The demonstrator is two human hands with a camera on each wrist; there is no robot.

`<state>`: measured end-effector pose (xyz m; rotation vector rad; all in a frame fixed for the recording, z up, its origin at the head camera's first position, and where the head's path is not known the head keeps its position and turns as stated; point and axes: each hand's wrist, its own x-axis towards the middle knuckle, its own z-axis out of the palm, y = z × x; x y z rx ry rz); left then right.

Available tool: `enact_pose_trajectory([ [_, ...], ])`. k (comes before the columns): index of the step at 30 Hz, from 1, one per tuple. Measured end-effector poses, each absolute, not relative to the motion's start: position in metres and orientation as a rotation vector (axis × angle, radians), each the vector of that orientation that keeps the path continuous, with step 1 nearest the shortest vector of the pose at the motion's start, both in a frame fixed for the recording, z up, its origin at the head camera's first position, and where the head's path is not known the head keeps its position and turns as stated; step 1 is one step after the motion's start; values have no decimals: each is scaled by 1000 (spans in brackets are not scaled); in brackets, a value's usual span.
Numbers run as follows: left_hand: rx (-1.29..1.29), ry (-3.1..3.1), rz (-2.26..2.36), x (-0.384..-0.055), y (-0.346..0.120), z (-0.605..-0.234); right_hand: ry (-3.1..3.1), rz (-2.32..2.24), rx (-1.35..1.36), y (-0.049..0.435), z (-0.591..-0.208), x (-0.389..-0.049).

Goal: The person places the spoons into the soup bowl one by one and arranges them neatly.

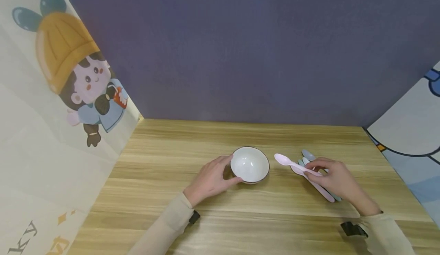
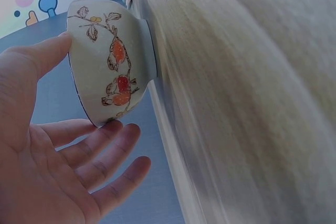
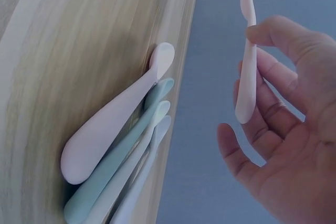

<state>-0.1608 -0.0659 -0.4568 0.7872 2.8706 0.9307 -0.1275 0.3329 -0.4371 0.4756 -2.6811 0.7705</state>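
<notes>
A white bowl (image 1: 249, 164) with a dark rim stands upright on the table. Its outer wall (image 2: 107, 61) carries a painted branch with orange and red fruit. My left hand (image 1: 214, 176) holds the bowl's near left side, thumb and fingertips (image 2: 110, 127) at separate spots on the rim. To the right, my right hand (image 1: 331, 174) pinches a pale pink spoon (image 3: 248, 77) by its handle, raised above the table. Beneath it lie several more spoons side by side: a pink one (image 3: 113, 119), a green one (image 3: 118, 153), a whitish one (image 3: 134, 163) and a grey-blue one (image 3: 144, 174).
The wood-grain table (image 1: 165, 144) ends at a dark blue panel (image 1: 254, 52) behind. A cartoon-printed white wall (image 1: 34, 132) borders the left side, another printed wall (image 1: 412, 125) the right. Each wrist wears a black strap.
</notes>
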Motion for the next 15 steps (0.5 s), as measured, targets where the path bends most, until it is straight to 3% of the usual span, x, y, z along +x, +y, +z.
enact_pose_trajectory([
  [15, 774, 2877, 919, -160, -65, -456, -2725, 786, 518, 320, -428, -129],
])
